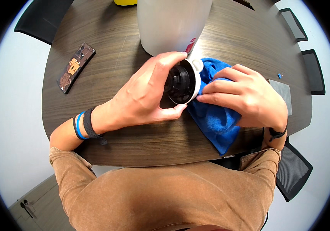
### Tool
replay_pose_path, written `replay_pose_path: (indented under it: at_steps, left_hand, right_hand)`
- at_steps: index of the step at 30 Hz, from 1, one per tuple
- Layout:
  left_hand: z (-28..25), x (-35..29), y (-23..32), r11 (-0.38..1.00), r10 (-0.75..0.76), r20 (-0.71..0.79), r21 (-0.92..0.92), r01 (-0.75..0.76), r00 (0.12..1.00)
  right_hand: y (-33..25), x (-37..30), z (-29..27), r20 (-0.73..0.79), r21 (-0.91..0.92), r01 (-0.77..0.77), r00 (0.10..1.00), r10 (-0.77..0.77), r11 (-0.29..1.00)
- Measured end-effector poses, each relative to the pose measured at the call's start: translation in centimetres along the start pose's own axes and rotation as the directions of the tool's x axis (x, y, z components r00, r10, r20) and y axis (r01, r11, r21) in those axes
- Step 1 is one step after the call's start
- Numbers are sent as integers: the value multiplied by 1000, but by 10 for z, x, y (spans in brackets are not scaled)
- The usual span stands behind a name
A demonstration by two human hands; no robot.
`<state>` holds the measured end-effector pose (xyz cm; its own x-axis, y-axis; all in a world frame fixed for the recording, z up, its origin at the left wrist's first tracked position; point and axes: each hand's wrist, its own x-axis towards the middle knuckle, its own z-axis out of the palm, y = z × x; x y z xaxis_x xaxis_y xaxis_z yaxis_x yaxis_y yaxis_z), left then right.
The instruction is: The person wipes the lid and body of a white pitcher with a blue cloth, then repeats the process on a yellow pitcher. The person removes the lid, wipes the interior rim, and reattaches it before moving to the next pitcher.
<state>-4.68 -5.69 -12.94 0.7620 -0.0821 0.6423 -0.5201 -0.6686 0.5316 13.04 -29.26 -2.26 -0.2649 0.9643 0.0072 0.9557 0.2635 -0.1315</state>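
My left hand (142, 90) grips a round white-rimmed part with a black, stepped inside (182, 82), thumb and fingers spread around its rim. The black opening is turned toward me. A small white round tab (197, 64) sticks out at the rim's upper right. In my right hand (246, 94) is a bunched blue cloth (219, 123), pinched against the right side of the white rim. One corner of the cloth hangs toward the table's near edge. Just beyond my hands stands a large white cylinder (170, 27) with a red label near its base.
A phone in a patterned case (76, 68) lies on the wooden table (107, 46) at left. Something yellow (125, 2) shows at the far edge of view. On the right are a grey flat piece (282, 94) and a tiny blue bit (280, 76). Dark chairs (294, 169) surround the table.
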Motion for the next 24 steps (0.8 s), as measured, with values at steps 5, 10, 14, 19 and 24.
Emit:
replay_pose_path:
  at_steps: [5,10,14,19,24]
  left_hand:
    - [-5,1,3,997,-55,116,52,50,992]
    - [-4,-3,2,994,-90,203,77,76,975]
    - [-4,-4,0,996,-69,249,78,51,966]
    - [-5,-5,2,994,-98,294,77,79,951]
    - [-7,-5,4,988,-142,323,107,113,936]
  right_hand:
    - [-11,0,-16,-124,-100,-176,979,163,979]
    - [-3,7,3,-192,-80,-135,974,118,988]
    - [-1,9,18,-14,-41,-138,990,138,990]
    - [-2,8,19,120,75,-208,973,198,975]
    - [-5,8,17,137,38,-148,980,142,988]
